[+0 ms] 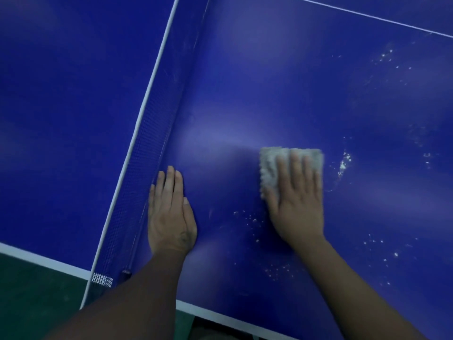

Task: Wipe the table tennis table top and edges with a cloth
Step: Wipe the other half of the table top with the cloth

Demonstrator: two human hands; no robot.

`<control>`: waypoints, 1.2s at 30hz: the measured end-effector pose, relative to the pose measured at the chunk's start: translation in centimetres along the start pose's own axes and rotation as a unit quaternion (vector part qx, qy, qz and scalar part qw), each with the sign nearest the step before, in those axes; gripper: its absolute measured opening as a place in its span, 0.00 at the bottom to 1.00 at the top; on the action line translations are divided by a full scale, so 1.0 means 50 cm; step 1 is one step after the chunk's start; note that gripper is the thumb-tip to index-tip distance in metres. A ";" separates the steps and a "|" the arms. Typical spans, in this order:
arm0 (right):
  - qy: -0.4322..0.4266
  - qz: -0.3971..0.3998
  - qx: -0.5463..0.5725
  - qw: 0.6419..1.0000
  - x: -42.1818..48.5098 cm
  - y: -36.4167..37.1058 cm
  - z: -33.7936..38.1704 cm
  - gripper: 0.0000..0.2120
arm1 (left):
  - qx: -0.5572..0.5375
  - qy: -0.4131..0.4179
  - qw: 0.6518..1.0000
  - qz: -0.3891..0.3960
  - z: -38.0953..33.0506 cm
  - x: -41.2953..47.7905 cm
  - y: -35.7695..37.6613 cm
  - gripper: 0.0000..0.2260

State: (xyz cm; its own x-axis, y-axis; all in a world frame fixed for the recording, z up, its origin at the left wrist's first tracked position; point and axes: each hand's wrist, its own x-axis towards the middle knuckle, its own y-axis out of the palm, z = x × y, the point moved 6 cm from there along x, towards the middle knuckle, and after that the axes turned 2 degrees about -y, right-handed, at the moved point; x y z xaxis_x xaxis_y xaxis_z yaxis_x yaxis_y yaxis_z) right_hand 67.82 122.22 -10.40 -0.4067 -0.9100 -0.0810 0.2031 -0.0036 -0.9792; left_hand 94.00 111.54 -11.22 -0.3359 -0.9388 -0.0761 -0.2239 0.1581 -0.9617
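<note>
Head view puts the cloth (282, 163) just right of the frame's middle, a pale fluffy pad lying flat on the blue table (282, 77). The right hand (297, 200) presses down on it, fingers straight and close together, palm covering the cloth's lower half, nothing curled or pinched. Left of it, well apart from the cloth, the left hand (170, 214) lies flat on the bare surface, fingers straight and together, fingertips pointing up the frame, just beside the net (139, 148). That net runs with its white top band from the lower left up to the top middle.

Now the score. White crumbs and dust (343, 163) sit just right of the cloth, more specks below it toward the near edge, and a scatter in the upper right. The patch between the two hands looks clean and shiny. So, by the look of it, the job is under way but far from finished: the right-hand part of this half wants wiping, and the white near edge (220, 317) at the bottom shows no sign either way of being done.
</note>
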 end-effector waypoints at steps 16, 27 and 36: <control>-0.167 -0.001 0.034 0.985 -0.068 0.021 0.114 0.30 | 0.008 0.006 1.000 -0.006 -0.004 -0.002 -0.004 0.27; 0.100 -0.079 0.011 0.992 0.008 0.031 0.237 0.31 | -0.066 0.031 0.997 -0.037 0.003 -0.008 -0.012 0.25; -0.046 -0.030 -0.015 0.998 -0.210 0.030 0.125 0.31 | 0.023 0.166 0.985 0.032 0.046 -0.104 -0.018 0.27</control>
State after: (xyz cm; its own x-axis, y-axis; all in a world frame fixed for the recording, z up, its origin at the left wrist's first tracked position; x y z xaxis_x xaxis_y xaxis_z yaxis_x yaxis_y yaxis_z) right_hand 77.94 129.17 -9.86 -0.3343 -0.9424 -0.0066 0.1533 -0.0475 -0.9870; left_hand 98.05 115.59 -10.54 -0.6298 -0.7749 -0.0541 -0.1535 0.1924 -0.9692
